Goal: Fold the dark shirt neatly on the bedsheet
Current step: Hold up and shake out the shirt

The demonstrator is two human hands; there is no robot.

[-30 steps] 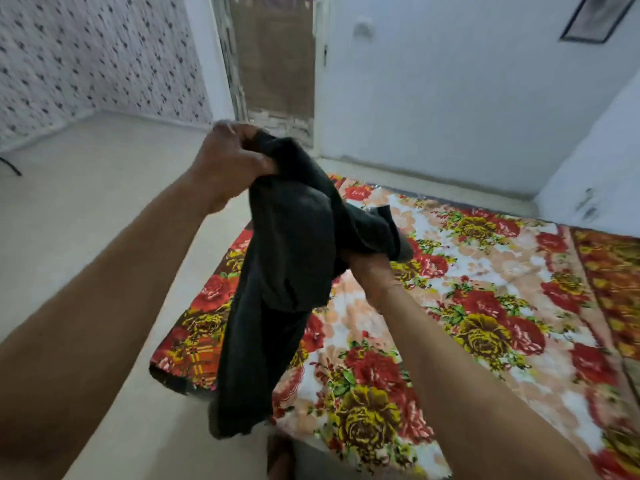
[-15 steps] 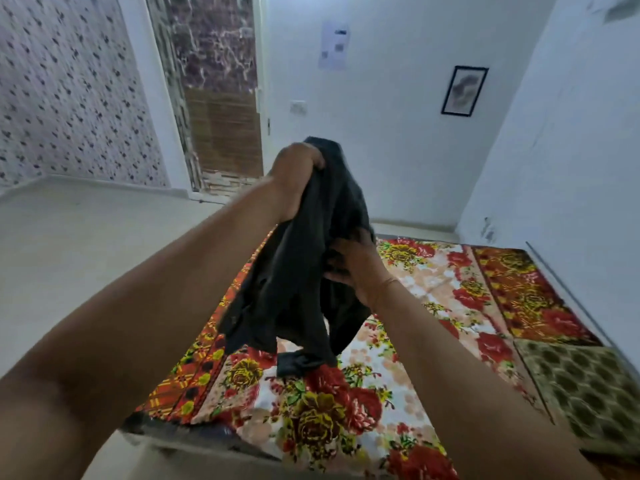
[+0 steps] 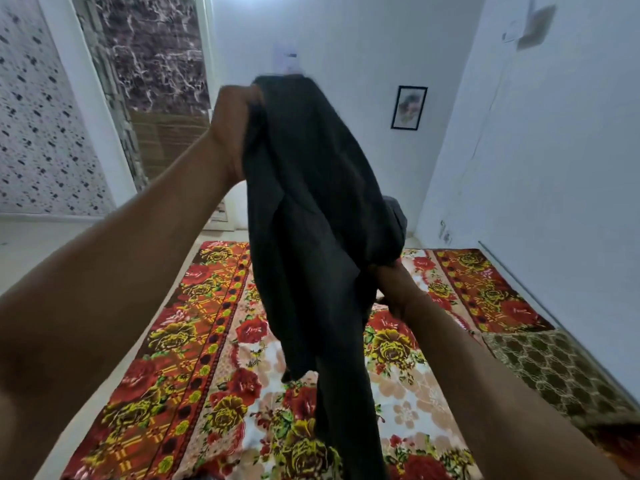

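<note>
1. dark shirt (image 3: 311,220): crumpled, unfolded; held up in the air by both hands above the bedsheet; long tail hangs down toward the viewer; cannot tell whether the tail touches the sheet.
2. left hand (image 3: 235,133): raised high; fingers curled tight round the shirt's top edge, clenching the cloth.
3. right hand (image 3: 394,289): lower, at the shirt's right side; fingers pushed into a bunched fold and mostly hidden by it; grips that fold.
4. bedsheet (image 3: 214,393): red and yellow floral print; spread flat on the floor beneath the shirt.
5. olive patterned mat (image 3: 554,368): lies against the sheet's right edge, along the right wall.
6. framed picture (image 3: 409,107): on the far wall, right of the shirt.
7. marbled door panel (image 3: 152,64): far left; speckled wallpaper (image 3: 41,133) beside it.
</note>
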